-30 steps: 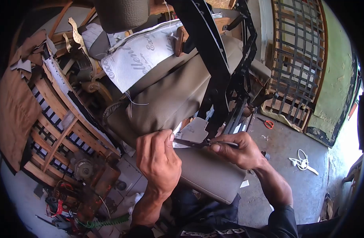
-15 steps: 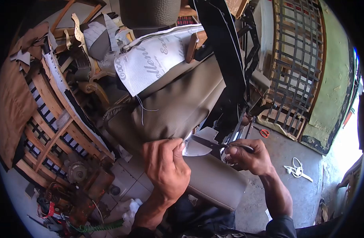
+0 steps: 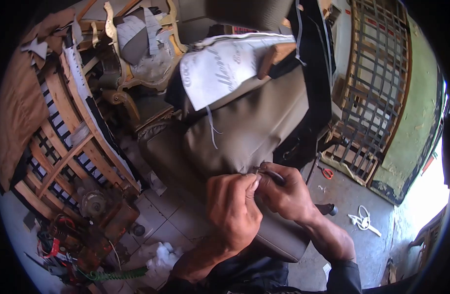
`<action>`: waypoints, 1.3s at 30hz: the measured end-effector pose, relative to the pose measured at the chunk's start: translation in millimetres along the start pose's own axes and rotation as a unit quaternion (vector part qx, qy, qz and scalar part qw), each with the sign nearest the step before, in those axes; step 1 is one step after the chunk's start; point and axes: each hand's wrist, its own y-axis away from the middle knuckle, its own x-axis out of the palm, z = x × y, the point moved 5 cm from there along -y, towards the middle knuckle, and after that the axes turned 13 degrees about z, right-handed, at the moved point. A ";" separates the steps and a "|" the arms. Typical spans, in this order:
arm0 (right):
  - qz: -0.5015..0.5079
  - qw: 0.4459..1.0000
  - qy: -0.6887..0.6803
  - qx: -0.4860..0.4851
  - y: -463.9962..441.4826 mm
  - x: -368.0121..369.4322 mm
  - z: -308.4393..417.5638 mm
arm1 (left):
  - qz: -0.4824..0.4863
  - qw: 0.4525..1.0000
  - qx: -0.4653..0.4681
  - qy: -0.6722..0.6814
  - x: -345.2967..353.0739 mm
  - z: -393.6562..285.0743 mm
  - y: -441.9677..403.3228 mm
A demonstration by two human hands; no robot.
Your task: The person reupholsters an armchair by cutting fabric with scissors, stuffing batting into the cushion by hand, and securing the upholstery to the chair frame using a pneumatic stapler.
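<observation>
Brown leather-like upholstery [image 3: 244, 130] covers a seat part in the middle, with a printed white fabric flap [image 3: 220, 73] above it. My left hand [image 3: 235, 210] is closed at the lower edge of the upholstery, its fingertips pinched on that edge. Right beside it, my right hand [image 3: 286, 193] is wrapped round the dark handles of scissors [image 3: 273, 176], whose blades are mostly hidden at the left fingertips. A padded brown piece [image 3: 284, 242] lies under both hands. Loose white threads [image 3: 212, 128] hang from the flap.
Wooden frames [image 3: 68, 127] stand at the left, above a rusty machine [image 3: 114, 215]. A webbed frame [image 3: 374, 88] and a green panel [image 3: 411, 108] lean at the right. Red-handled scissors [image 3: 327, 173] and a white cord [image 3: 363, 219] lie on the floor.
The scissors have moved left to my left fingertips, and their blades are less visible. Both hands are now side by side. The view has shifted, so the seat appears farther right.
</observation>
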 end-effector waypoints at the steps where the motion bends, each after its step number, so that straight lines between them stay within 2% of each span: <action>1: -0.018 1.000 -0.008 0.001 -4.6 1.6 0.9 | -0.004 1.000 -0.004 0.012 -1.7 2.8 -1.5; 3: -0.048 0.998 -0.046 0.015 -10.9 5.0 2.0 | -0.011 0.999 -0.004 0.032 -3.4 7.9 -4.8; 5: -0.074 0.997 -0.028 0.012 -11.1 6.3 4.0 | -0.011 0.998 -0.005 0.056 -4.0 13.0 -6.1; 8: -0.101 0.994 -0.027 0.034 -9.7 7.2 15.6 | 0.024 0.987 0.042 0.155 -16.3 29.5 -6.1; 10: -0.100 0.993 -0.041 0.042 -7.5 2.1 17.3 | -0.022 0.999 -0.005 0.034 -35.9 48.9 -14.6; 12: -0.073 0.993 -0.029 0.088 9.0 -7.6 16.8 | -0.026 0.994 -0.012 -0.103 -38.4 64.9 -39.0; 13: -0.091 0.991 -0.032 0.089 22.7 -15.6 13.7 | 0.075 0.993 -0.042 0.080 -20.5 95.2 -34.9; 14: -0.104 0.991 -0.041 0.067 34.9 -26.9 3.7 | 0.115 0.986 -0.058 0.110 -21.3 96.9 -34.8; 16: -0.090 0.989 -0.114 -0.022 41.5 -35.7 -17.4 | 0.130 0.979 -0.053 0.149 -21.1 100.0 -34.6; 20: -0.095 0.982 -0.155 -0.041 25.4 -29.7 -24.8 | 0.152 0.970 -0.064 0.181 -24.7 97.9 -40.4; 22: -0.094 0.983 -0.156 0.009 13.2 -21.6 -5.1 | 0.139 0.976 -0.053 0.158 -23.3 98.0 -38.3; 29: -0.096 0.992 -0.054 0.064 -21.5 -5.3 24.3 | 0.110 0.968 -0.096 0.204 -19.3 98.1 -32.7; 33: -0.108 0.992 0.000 0.067 -30.6 -0.1 34.6 | 0.075 0.977 -0.061 0.192 -15.3 99.0 -32.7; 35: -0.100 0.992 -0.015 0.071 -30.1 -2.8 35.3 | 0.079 0.995 -0.038 0.050 -16.7 90.0 -34.6; 39: -0.110 0.988 -0.043 0.103 2.0 -18.3 20.5 | 0.118 0.991 -0.055 0.042 -22.9 93.4 -37.4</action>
